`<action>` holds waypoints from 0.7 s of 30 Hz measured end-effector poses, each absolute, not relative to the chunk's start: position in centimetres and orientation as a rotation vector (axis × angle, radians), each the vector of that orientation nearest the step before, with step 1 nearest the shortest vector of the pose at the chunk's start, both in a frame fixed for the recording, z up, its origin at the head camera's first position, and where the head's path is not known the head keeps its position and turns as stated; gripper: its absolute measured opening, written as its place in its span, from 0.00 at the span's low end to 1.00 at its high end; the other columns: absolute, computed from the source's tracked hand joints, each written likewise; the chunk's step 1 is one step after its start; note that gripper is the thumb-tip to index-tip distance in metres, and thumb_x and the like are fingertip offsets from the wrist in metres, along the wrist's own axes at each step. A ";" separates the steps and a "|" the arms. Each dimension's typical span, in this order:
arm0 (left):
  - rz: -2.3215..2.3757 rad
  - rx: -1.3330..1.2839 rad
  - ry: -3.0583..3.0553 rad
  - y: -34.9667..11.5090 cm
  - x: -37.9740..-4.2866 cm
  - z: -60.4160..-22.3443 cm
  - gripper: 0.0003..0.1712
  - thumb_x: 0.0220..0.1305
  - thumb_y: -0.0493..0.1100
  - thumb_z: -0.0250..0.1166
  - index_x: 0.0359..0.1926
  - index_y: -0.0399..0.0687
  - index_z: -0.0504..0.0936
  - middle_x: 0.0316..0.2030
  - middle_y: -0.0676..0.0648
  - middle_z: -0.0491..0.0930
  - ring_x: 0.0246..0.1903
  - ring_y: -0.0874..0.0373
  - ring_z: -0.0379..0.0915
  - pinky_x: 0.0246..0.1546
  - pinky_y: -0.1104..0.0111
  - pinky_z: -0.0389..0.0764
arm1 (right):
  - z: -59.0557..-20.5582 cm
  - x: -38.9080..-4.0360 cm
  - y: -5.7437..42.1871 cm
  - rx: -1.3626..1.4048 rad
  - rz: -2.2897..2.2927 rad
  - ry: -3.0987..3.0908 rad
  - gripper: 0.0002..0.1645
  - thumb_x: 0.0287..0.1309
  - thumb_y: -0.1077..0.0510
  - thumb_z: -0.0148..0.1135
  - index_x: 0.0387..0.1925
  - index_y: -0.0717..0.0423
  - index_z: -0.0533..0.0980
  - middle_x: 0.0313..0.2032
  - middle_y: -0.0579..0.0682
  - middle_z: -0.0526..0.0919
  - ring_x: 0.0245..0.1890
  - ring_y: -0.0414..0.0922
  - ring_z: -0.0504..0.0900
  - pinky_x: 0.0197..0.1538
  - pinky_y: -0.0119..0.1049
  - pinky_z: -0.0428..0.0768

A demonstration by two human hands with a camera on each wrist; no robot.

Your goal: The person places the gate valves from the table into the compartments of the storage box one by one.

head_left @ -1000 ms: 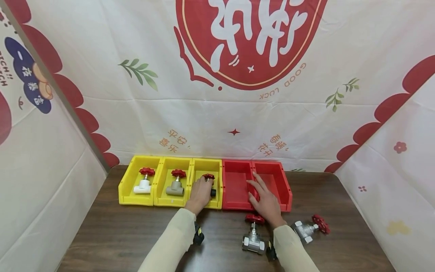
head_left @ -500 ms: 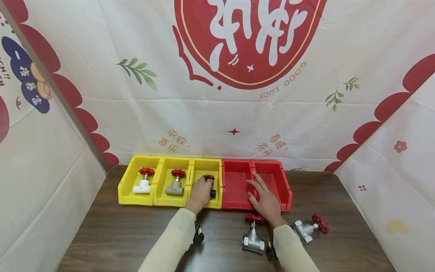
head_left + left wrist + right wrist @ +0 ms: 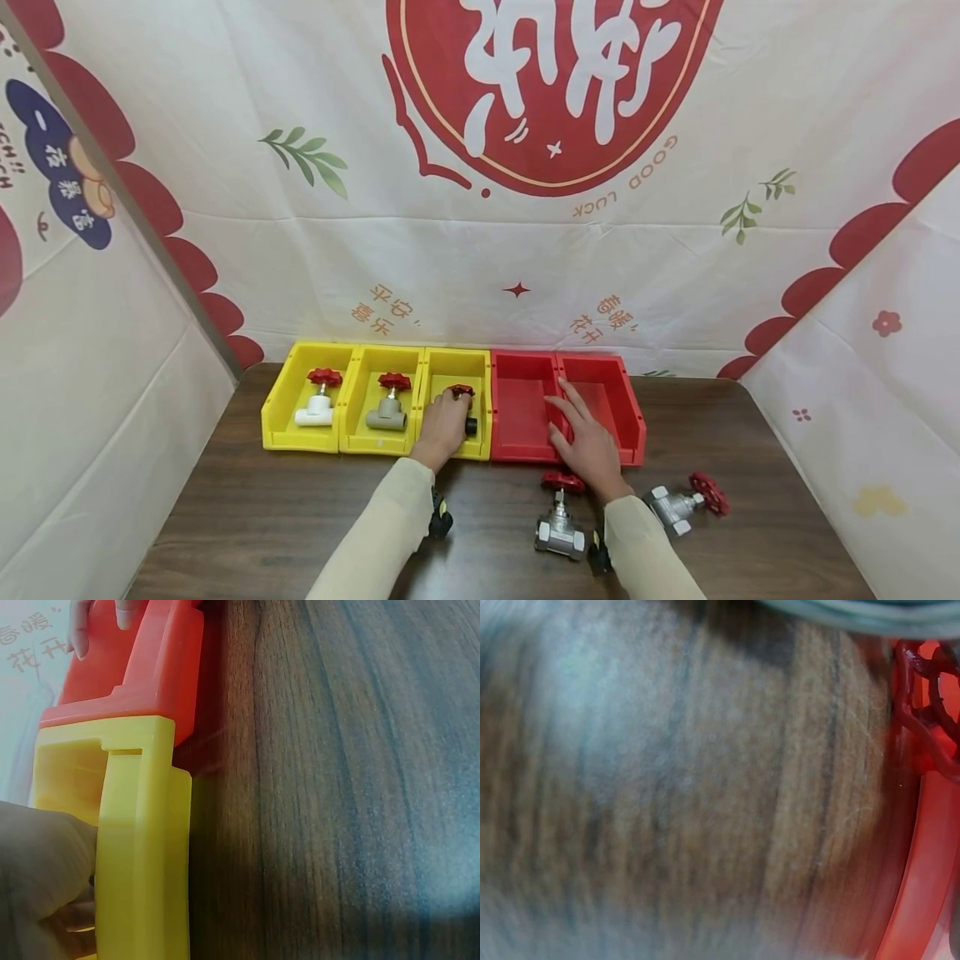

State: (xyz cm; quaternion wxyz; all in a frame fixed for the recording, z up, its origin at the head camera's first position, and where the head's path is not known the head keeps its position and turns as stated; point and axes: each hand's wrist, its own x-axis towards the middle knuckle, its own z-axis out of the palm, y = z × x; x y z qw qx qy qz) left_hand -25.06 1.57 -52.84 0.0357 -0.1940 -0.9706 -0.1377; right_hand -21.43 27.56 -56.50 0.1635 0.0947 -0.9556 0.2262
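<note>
In the third yellow bin [image 3: 489, 446], my left hand [image 3: 442, 425] grips a black valve [image 3: 471, 426] with a red handwheel, which it mostly covers. The left wrist view shows that hand [image 3: 45, 870] bent over the yellow bin's front wall. My right hand [image 3: 588, 446] rests over the divider between the left red bin [image 3: 521, 408] and the right red bin [image 3: 609, 396], fingers apart and fairly straight. Just below it lies a metal valve [image 3: 558, 529] with a red handwheel. A second metal valve [image 3: 678, 507] lies right of that wrist.
A white valve [image 3: 317, 408] sits in the leftmost yellow bin [image 3: 277, 417], and a grey valve [image 3: 387, 412] in the middle yellow bin [image 3: 360, 442]. The bins stand in a row at the back of the wooden table [image 3: 300, 517], before a printed cloth [image 3: 450, 258].
</note>
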 end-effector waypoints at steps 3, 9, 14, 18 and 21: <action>-0.438 -0.589 -2.979 1.6 -25.0 -52.8 0.19 0.56 0.29 0.65 0.51 0.41 0.79 0.42 0.34 0.77 0.43 0.41 0.74 0.40 0.52 0.77 | -56.5 -21.5 27.6 0.275 0.647 -2.725 0.34 0.53 0.54 0.67 0.63 0.40 0.69 0.73 0.34 0.48 0.15 0.38 0.65 0.19 0.32 0.68; -0.484 -0.602 -2.992 1.6 -25.0 -52.8 0.21 0.57 0.28 0.65 0.53 0.41 0.78 0.44 0.34 0.76 0.43 0.42 0.74 0.42 0.53 0.77 | -56.6 -21.6 27.8 0.283 0.645 -2.717 0.34 0.54 0.53 0.66 0.63 0.40 0.70 0.73 0.35 0.48 0.14 0.39 0.64 0.19 0.32 0.68; -0.547 -0.591 -3.003 1.5 -25.0 -53.0 0.26 0.52 0.31 0.71 0.54 0.41 0.77 0.46 0.34 0.74 0.44 0.41 0.72 0.43 0.53 0.76 | -56.6 -21.6 27.8 0.277 0.643 -2.727 0.35 0.53 0.53 0.67 0.64 0.40 0.69 0.73 0.35 0.48 0.15 0.38 0.64 0.20 0.32 0.68; -0.580 -0.583 -3.014 1.4 -25.1 -53.1 0.30 0.49 0.34 0.75 0.55 0.41 0.76 0.47 0.33 0.73 0.46 0.40 0.71 0.45 0.52 0.75 | -56.6 -21.5 27.7 0.271 0.644 -2.732 0.35 0.53 0.54 0.67 0.64 0.40 0.69 0.73 0.34 0.48 0.14 0.39 0.64 0.19 0.32 0.68; -0.584 -0.588 -3.014 1.4 -25.1 -53.0 0.30 0.48 0.34 0.75 0.54 0.41 0.76 0.48 0.33 0.73 0.46 0.40 0.71 0.45 0.52 0.75 | -56.6 -21.4 27.7 0.263 0.647 -2.736 0.36 0.52 0.54 0.68 0.64 0.40 0.69 0.73 0.34 0.47 0.14 0.39 0.65 0.19 0.32 0.69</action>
